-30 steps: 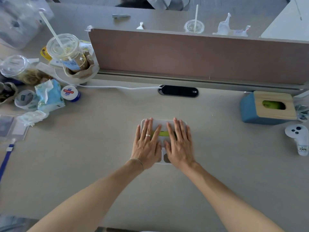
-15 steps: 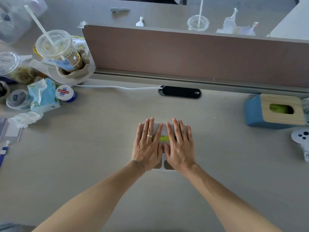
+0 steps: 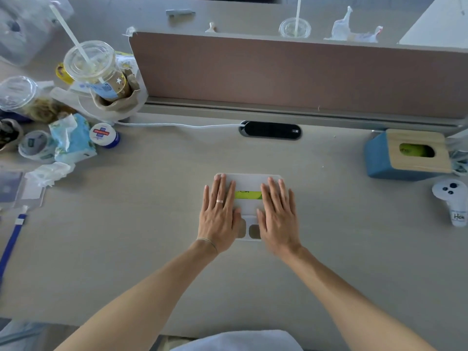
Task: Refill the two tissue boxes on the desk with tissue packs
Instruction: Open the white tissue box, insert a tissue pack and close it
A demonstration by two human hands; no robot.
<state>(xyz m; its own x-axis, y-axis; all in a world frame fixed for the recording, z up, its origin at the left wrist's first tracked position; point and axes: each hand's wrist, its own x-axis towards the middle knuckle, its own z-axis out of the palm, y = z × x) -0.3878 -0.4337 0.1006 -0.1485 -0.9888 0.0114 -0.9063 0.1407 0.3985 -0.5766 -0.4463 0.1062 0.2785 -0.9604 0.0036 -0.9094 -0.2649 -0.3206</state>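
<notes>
A white tissue box point(image 3: 249, 184) lies mid-desk, a green tissue pack point(image 3: 247, 195) showing through its top slot. My left hand point(image 3: 219, 211) rests flat on the box's left side, fingers straight. My right hand point(image 3: 277, 214) lies flat on its right side. A blue tissue box point(image 3: 382, 160) with a wooden lid stands at the right, green showing in its oval opening point(image 3: 416, 150).
Cups, tubs and crumpled tissues point(image 3: 68, 138) crowd the desk's left end. A brown partition point(image 3: 291, 74) runs along the back, with a black cable port point(image 3: 270, 130) below it. A white controller point(image 3: 453, 201) lies at the right edge.
My two hands have slid apart on the white box, uncovering more of its top and the green pack in the slot.
</notes>
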